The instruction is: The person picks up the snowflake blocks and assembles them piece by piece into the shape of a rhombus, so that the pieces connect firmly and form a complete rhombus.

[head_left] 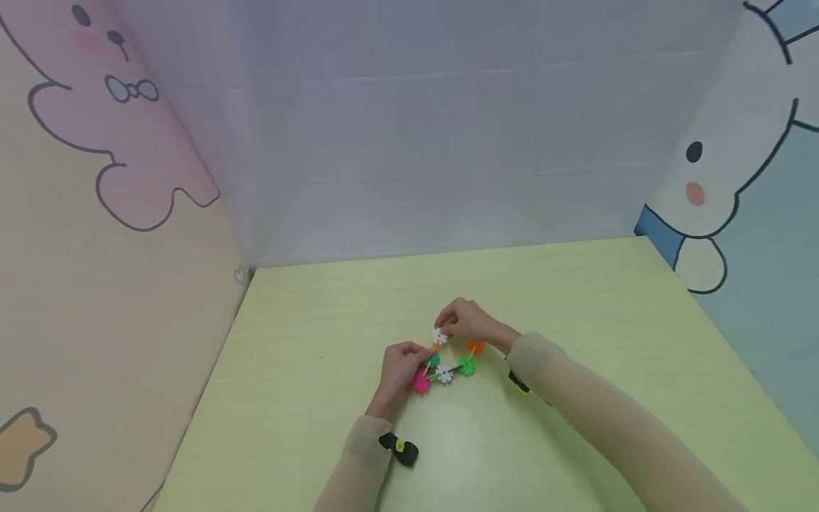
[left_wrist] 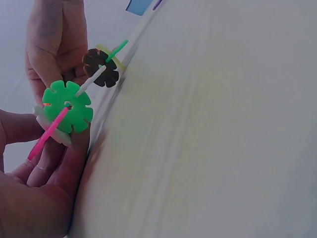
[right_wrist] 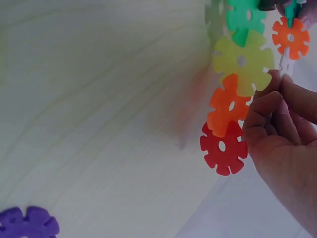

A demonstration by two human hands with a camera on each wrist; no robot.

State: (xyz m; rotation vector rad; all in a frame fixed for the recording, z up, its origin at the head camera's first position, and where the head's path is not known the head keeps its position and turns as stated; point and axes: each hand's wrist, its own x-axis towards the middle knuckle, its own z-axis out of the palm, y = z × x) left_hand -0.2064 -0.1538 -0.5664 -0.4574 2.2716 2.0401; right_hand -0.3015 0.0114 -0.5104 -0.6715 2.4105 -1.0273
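Observation:
Both hands hold one chain of interlocked plastic snowflake discs, above the table's middle. My left hand (head_left: 401, 364) grips its left part, between thumb and fingers, near a teal disc (head_left: 433, 360) and a pink disc (head_left: 421, 382). At the upper end, my right hand (head_left: 467, 320) pinches a white disc (head_left: 439, 336), which is joined to an orange disc (right_wrist: 290, 38). The rest of the chain, including a yellow disc (right_wrist: 242, 62) and a red disc (right_wrist: 224, 148), hangs beside the right hand. A green disc (left_wrist: 72, 111) shows close to the left fingers.
A loose-looking purple disc (right_wrist: 29, 223) lies at the lower left of the right wrist view. The pale yellow table (head_left: 288, 427) meets a whitish cloth (head_left: 416, 142) at the back. Walls with cartoon figures stand on both sides.

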